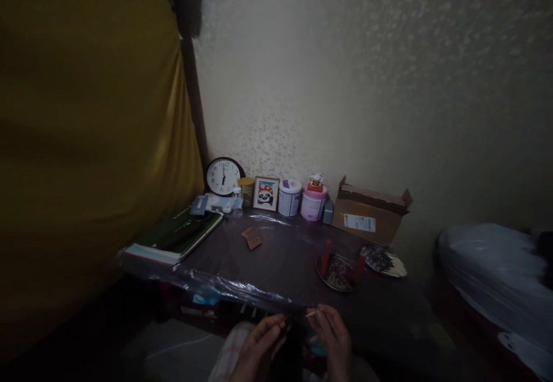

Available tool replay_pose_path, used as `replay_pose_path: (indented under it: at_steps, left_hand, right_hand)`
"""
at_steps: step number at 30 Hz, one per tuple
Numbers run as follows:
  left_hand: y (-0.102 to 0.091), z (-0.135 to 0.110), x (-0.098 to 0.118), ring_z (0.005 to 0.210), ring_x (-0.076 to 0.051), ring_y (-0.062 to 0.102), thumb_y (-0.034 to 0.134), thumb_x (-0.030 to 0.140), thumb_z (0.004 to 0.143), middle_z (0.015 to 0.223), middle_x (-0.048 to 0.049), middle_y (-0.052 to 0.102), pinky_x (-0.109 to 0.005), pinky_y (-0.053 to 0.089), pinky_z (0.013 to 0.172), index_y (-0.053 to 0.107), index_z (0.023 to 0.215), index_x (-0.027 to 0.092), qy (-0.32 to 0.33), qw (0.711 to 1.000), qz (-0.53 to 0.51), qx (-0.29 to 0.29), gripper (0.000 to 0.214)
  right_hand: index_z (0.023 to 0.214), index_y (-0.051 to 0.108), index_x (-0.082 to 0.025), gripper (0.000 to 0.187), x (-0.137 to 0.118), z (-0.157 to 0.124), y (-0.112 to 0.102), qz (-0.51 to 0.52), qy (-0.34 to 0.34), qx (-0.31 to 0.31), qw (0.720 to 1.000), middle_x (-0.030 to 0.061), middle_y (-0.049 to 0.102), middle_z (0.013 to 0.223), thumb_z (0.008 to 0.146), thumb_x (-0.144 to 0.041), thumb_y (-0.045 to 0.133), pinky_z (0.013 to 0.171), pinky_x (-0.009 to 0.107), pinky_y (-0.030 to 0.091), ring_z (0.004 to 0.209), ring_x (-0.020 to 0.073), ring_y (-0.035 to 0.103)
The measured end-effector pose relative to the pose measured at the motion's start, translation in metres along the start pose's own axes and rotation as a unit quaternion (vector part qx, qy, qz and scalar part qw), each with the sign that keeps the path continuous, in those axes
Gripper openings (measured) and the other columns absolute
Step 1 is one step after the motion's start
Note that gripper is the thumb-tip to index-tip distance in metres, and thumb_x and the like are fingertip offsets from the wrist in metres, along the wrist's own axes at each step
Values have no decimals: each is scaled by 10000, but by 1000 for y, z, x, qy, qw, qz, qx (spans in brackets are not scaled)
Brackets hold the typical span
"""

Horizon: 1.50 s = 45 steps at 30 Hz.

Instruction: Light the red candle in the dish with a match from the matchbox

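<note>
In dim light, my left hand (261, 344) and my right hand (332, 336) are held close together at the near edge of a low dark table (285, 255). My right hand pinches a thin pale stick (311, 313) between fingertips. My left hand's fingers are curled toward it, holding something small I cannot make out. On the table ahead sits a round dish (337, 272) with patterned contents and two red upright pieces, and beside it a bundle of thin sticks (384, 261).
Along the wall stand a clock (223, 176), a framed panda picture (265, 193), a white tin (289, 197), a pink tub (314, 202) and an open cardboard box (369, 212). Books (177, 237) lie at left. A yellow cloth (86, 140) hangs left; a plastic-wrapped bundle (492, 272) lies right.
</note>
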State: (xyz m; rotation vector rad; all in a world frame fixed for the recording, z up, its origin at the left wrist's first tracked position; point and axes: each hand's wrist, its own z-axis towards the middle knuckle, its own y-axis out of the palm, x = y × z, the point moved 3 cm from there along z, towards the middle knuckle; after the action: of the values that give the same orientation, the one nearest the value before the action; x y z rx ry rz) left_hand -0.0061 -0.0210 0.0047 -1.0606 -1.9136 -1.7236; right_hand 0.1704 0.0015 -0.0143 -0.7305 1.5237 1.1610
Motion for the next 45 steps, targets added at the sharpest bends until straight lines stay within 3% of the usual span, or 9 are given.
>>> replay_pose_path:
  at_steps: [7, 12, 16, 23, 29, 34, 39, 45]
  left_hand:
    - [21, -5, 16, 1029, -311, 654, 755, 351, 650, 993, -134, 762, -449, 377, 1026, 754, 867, 197, 15, 999, -1, -35, 266]
    - [28, -7, 23, 1014, -308, 659, 755, 373, 645, 989, -127, 763, -414, 422, 970, 749, 906, 194, 7, 999, 23, -26, 317]
    - [30, -9, 29, 1001, -289, 655, 758, 363, 642, 972, -92, 769, -379, 445, 921, 749, 890, 215, 24, 997, 67, -10, 288]
    - [29, -11, 30, 1013, -289, 643, 725, 366, 688, 1043, -100, 752, -400, 413, 950, 730, 974, 211, 13, 996, 76, -49, 326]
    - [27, -11, 29, 1050, -305, 636, 758, 348, 652, 1070, -118, 746, -409, 392, 978, 730, 984, 212, 1, 998, 47, -48, 360]
    - [25, -11, 29, 1105, -306, 604, 760, 339, 655, 1092, -106, 738, -415, 372, 1000, 729, 982, 226, 0, 997, 61, -45, 347]
    - [25, -10, 27, 1005, -281, 645, 717, 327, 708, 1033, -85, 750, -391, 413, 940, 718, 967, 234, 22, 997, 40, -66, 275]
    - [19, -5, 22, 995, -251, 647, 701, 293, 733, 1033, -84, 744, -369, 423, 930, 711, 976, 225, 32, 998, 45, -41, 253]
  right_hand:
    - [746, 688, -252, 275, -46, -19, 20, -115, -157, 9, 981, 26, 749, 786, 733, -527, 668, 708, 237, 568, 743, 181, 708]
    - [807, 706, -258, 207, -47, -34, 30, -203, -235, -45, 949, 30, 753, 873, 826, -436, 602, 777, 232, 560, 845, 181, 708]
    - [851, 692, -277, 236, -45, -46, 38, -227, -292, -20, 929, 17, 739, 917, 890, -431, 517, 797, 201, 543, 850, 153, 701]
    - [939, 680, -273, 185, -43, -45, 38, -272, -345, -32, 898, 11, 750, 901, 910, -339, 509, 751, 181, 565, 823, 148, 719]
    - [962, 659, -284, 183, -45, -42, 36, -295, -389, -59, 871, 2, 753, 893, 918, -267, 483, 757, 176, 571, 832, 141, 726]
    - [942, 653, -268, 154, -54, -44, 39, -290, -394, -53, 870, -5, 749, 898, 911, -257, 502, 768, 133, 549, 811, 115, 724]
    - [927, 653, -256, 138, -59, -46, 42, -296, -401, -59, 865, -1, 752, 884, 902, -234, 519, 751, 142, 558, 795, 123, 727]
    - [973, 652, -255, 151, -58, -45, 41, -306, -403, -53, 861, 5, 751, 904, 904, -234, 520, 759, 157, 561, 816, 131, 725]
